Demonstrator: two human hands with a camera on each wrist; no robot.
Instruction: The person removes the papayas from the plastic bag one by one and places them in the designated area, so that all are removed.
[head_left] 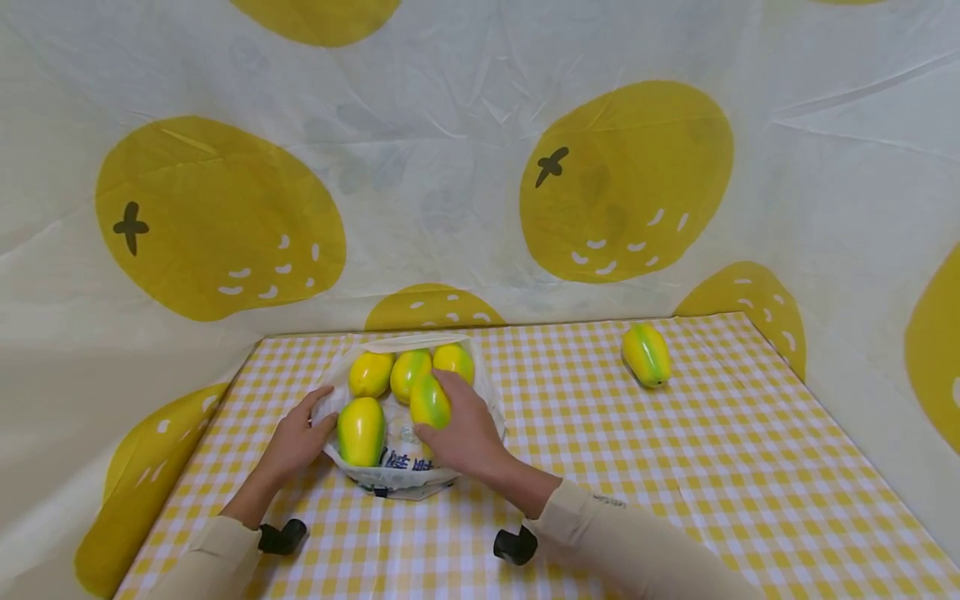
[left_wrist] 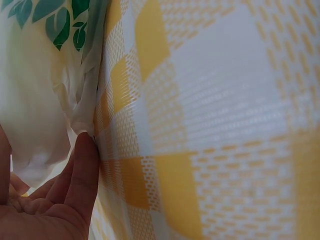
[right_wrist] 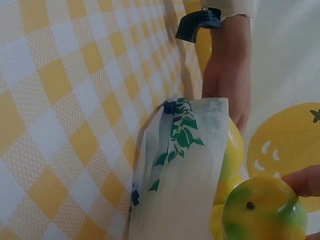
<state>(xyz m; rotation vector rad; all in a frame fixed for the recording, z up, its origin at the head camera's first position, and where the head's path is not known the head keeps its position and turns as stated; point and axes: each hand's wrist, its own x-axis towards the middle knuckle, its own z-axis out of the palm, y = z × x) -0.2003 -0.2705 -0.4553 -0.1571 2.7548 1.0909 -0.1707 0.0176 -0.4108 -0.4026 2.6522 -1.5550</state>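
A white plastic bag (head_left: 405, 482) with dark printing lies open on the table. Inside it sit several yellow-green papayas (head_left: 362, 432), their skins glossy. My right hand (head_left: 467, 425) holds another papaya (head_left: 430, 402) between thumb and fingers, over the bag's right part. In the right wrist view this held papaya (right_wrist: 264, 210) shows its dark-tipped end above the bag's edge. At the bag's left side, my left hand (head_left: 296, 437) pinches the rim. The left wrist view shows the left fingers (left_wrist: 85, 172) against the outside of the bag, beneath green printed leaves.
One more papaya (head_left: 647, 355) lies by itself at the back right of the table. A yellow-and-white checked cloth (head_left: 600, 467) covers the tabletop. Behind it hangs a white curtain (head_left: 435, 200) printed with large yellow fruit. Dark wrist-camera mounts (head_left: 283, 537) sit at both wrists.
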